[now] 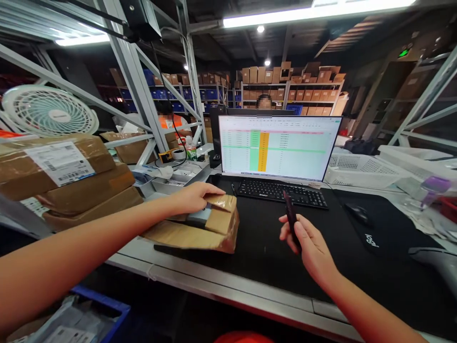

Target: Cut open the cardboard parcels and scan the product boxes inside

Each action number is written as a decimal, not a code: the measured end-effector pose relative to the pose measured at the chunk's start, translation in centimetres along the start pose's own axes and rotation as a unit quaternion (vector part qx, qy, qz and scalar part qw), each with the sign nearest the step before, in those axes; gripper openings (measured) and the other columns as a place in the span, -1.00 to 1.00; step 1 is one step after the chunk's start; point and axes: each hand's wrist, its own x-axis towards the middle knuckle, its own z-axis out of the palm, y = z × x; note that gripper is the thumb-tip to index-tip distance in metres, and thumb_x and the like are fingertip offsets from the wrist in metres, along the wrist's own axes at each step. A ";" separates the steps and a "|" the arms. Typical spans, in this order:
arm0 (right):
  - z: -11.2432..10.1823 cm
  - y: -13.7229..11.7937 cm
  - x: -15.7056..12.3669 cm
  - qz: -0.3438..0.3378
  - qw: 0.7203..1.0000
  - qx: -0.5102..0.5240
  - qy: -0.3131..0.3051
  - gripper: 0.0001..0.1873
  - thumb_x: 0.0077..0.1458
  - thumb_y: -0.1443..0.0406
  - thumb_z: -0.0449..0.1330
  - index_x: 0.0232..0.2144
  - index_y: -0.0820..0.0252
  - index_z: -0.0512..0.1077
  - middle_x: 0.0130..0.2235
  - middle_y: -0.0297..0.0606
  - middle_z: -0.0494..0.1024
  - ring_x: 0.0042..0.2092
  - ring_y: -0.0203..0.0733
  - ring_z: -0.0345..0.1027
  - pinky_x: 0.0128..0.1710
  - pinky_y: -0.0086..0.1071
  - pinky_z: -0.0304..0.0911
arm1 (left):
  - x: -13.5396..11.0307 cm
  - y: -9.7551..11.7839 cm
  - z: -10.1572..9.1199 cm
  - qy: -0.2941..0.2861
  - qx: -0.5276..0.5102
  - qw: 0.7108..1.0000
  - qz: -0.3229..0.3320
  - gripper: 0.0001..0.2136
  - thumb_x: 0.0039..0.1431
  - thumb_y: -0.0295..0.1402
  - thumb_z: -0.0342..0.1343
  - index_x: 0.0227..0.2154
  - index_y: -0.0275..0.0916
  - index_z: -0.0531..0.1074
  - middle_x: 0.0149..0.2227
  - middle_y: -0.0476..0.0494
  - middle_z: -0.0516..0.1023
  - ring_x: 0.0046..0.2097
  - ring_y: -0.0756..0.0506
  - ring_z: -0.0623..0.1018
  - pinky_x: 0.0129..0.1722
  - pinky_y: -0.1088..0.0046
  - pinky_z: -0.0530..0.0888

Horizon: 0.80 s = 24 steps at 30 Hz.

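My left hand (193, 197) is on a brown cardboard box (228, 224), its fingers bent over the edge of a flap. The top of this box is partly open, and clear tape shines on its flaps and end. Something grey-white shows inside, under my fingers. In my right hand (309, 240), closed and raised over the black desk mat, is a dark, slim, knife-like tool (290, 215) pointing upward. No blade can be made out on it. The tool is apart from the box.
A monitor (280, 147) with a spreadsheet stands behind a black keyboard (282, 193). To the right lies a mouse (358, 213), with a scanner-like grey device (433, 262) nearer me. Stacked parcels (85, 190) and a fan (53, 112) are left; a blue crate (119, 312) sits below.
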 end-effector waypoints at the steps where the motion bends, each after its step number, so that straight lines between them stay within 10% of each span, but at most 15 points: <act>1: -1.2 0.6 -0.2 -0.033 0.995 -0.093 0.003 -0.67 0.41 0.10 -0.04 -0.04 0.09 0.44 -0.35 -0.34 0.49 -0.45 -0.35 0.28 -0.45 -0.42 0.16 | 0.0 -0.5 0.3 0.000 0.021 0.999 0.037 -0.38 -0.09 -0.56 -0.03 0.10 -0.16 0.51 0.13 -0.07 0.58 0.15 -0.17 0.54 0.22 0.29 0.40; 7: -2.5 4.3 -0.1 -0.233 0.850 -0.468 -0.061 -0.63 0.42 0.31 -0.06 0.16 0.16 0.40 -0.29 -0.29 0.55 -0.33 -0.25 0.38 -0.37 -0.36 0.16 | -0.5 -3.5 1.3 0.030 0.066 0.983 0.169 -0.55 0.15 -0.41 0.09 0.12 -0.16 0.51 0.12 -0.17 0.59 0.13 -0.18 0.57 0.22 0.24 0.43; 18: 3.9 6.1 6.6 -0.391 0.743 -0.527 -0.128 -0.51 0.23 0.45 0.06 0.19 0.12 0.36 -0.20 -0.26 0.54 -0.29 -0.20 0.26 -0.33 -0.29 0.04 | -0.4 -6.1 2.1 0.061 -0.050 0.974 0.212 -0.59 0.19 -0.06 0.25 0.05 -0.09 0.57 -0.01 -0.17 0.66 0.03 -0.20 0.64 0.25 0.14 0.44; 24: 2.3 7.9 10.1 -0.438 0.683 -0.578 -0.085 -0.55 0.26 0.47 0.01 0.13 0.11 0.42 -0.25 -0.23 0.52 -0.31 -0.20 0.22 -0.31 -0.27 0.00 | 0.1 -6.0 2.5 0.062 -0.045 0.973 0.219 -0.65 0.30 -0.10 0.14 0.03 -0.11 0.58 -0.02 -0.17 0.67 0.05 -0.19 0.63 0.20 0.20 0.48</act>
